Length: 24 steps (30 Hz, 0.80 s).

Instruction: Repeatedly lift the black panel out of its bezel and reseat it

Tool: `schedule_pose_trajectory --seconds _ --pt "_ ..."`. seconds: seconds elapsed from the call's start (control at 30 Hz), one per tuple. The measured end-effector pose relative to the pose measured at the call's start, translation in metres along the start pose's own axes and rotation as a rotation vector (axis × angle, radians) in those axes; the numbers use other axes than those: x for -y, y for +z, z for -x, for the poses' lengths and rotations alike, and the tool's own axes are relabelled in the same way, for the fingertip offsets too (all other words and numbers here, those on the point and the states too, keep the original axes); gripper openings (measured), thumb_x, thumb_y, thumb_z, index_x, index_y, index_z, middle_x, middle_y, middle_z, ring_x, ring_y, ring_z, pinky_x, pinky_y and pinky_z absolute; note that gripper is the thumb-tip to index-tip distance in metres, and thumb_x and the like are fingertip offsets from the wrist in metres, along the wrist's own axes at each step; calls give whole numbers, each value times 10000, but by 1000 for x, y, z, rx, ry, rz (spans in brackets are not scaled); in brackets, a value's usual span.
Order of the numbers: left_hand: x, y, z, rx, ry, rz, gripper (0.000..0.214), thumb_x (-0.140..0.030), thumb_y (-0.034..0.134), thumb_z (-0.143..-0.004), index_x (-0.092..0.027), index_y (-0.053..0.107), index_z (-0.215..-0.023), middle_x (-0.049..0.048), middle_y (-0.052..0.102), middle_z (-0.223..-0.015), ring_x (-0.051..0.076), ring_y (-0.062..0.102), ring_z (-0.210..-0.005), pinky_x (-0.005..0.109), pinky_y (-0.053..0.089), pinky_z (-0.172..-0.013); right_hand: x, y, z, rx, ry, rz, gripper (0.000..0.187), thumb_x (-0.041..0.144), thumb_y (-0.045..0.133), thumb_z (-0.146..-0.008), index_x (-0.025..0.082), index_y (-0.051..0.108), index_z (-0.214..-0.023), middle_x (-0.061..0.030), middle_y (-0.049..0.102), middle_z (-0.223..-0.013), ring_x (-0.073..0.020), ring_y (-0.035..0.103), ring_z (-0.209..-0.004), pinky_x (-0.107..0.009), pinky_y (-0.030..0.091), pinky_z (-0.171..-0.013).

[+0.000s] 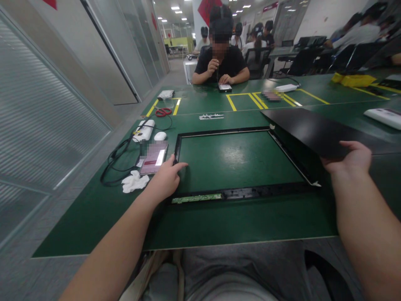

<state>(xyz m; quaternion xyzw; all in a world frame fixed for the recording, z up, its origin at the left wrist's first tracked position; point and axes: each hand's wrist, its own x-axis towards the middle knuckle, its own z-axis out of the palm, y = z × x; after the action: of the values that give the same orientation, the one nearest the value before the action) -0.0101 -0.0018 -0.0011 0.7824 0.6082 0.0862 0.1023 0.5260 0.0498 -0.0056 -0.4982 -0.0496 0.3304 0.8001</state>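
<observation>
A rectangular black frame point(263, 193), like a monitor bezel, lies flat on the green table. A narrow green circuit board point(197, 198) sits along its near side. At the frame's left side is my left hand point(164, 179), gripping it near the front corner, with the thumb extended over the inside and the lower fingers hidden. My right hand point(352, 161) holds a thin, flat black panel point(316, 129) by its near edge, thumb on top and fingers underneath. The panel is tilted, its far left corner close to the frame's far right corner.
On the left lie a phone point(153, 156), crumpled white tissue point(135, 181), a white mouse point(160, 136), a power strip point(144, 130), black cable and red scissors point(163, 112). White strips point(211, 116) lie beyond the frame. A co-worker point(221, 62) sits opposite.
</observation>
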Motion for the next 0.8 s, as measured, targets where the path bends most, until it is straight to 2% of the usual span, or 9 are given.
schedule_pose_trajectory --seconds 0.1,0.23,0.33,0.43,0.63,0.8 --pt "1 0 -1 8 -5 -8 604 -86 467 -880 -158 702 -1432 205 466 -1661 435 491 -1503 588 395 -1248 -2 6 14 -73 54 -13 284 130 539 -541 231 535 -806 -37 657 -937 -193 674 -856 -321 624 -610" --pt "3 2 -1 -11 11 16 600 -93 480 -873 -173 712 -1420 196 471 -1661 434 505 -1492 599 394 -1247 -7 11 24 -77 65 -35 290 138 526 -540 237 525 -812 -32 665 -968 -189 674 -854 -345 642 -670" --pt "4 2 0 -23 15 30 591 -94 484 -875 -166 714 -1414 207 453 -1673 438 484 -1508 605 394 -1245 -10 13 24 -83 79 -60 310 137 531 -531 237 522 -824 -41 672 -967 -200 673 -843 -379 648 -702" --pt "2 2 0 -2 9 3 590 -87 476 -885 -152 705 -1426 215 437 -1680 431 483 -1511 582 393 -1251 -12 12 20 -51 79 -64 335 137 526 -526 239 522 -845 -50 665 -976 -194 675 -855 -363 651 -725" --pt "5 4 -1 -17 19 28 587 -90 509 -866 -152 714 -1413 210 432 -1688 418 490 -1509 565 394 -1256 -15 12 16 -25 100 -80 402 101 501 -517 246 537 -891 -29 668 -959 -188 670 -839 -414 669 -770" --pt "7 6 0 -26 25 46 575 -100 509 -871 -156 718 -1405 217 427 -1688 432 481 -1512 590 393 -1250 -14 16 23 -26 137 -66 393 73 483 -528 228 539 -885 -52 679 -988 -180 670 -815 -394 666 -777"
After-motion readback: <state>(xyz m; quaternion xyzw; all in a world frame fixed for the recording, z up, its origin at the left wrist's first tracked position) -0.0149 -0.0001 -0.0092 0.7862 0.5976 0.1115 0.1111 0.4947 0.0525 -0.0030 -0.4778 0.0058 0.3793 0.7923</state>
